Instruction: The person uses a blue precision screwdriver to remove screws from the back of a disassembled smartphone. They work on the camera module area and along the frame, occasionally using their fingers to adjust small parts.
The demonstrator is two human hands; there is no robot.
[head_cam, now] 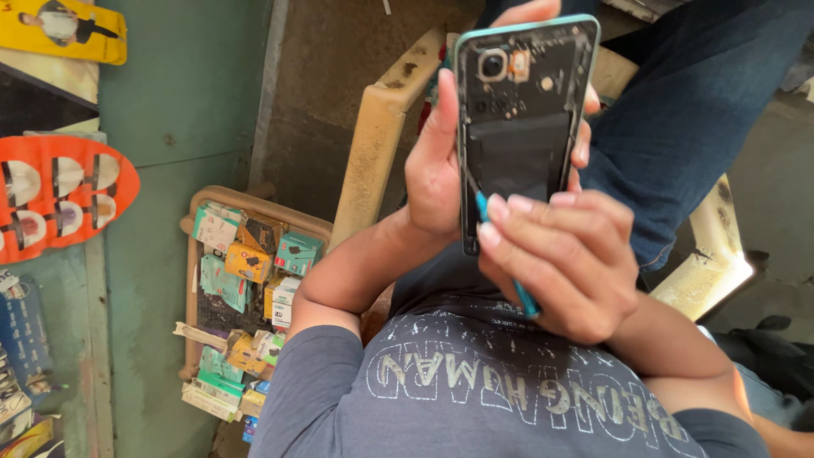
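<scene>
Top centre of the frame: the left hand (437, 174) is wrapped around a teal-framed smartphone with its back cover off (519, 119), held upright with the dark insides facing the camera. You can see the camera module near the top of the phone and a big black rectangular panel below it. Left thumb runs up the phone's left edge, and the other fingers (582, 151) curl round the right edge.

Just below, in the centre of the frame, the right hand (564, 263) is closed around a thin teal-handled tool (507, 254). Its fingers are pinched tight on the handle, and the tip touches the phone near the lower left of the black panel. I can't quite tell what kind of tip it has, it's too small and half hidden.

Lower part of the frame is the person's grey printed T-shirt (475, 382), with blue jeans (687, 110) at upper right. Over at lower left there's a tan plastic tray (254, 208) stuffed with small colourful cardboard boxes (246, 263), well apart from the hands.
</scene>
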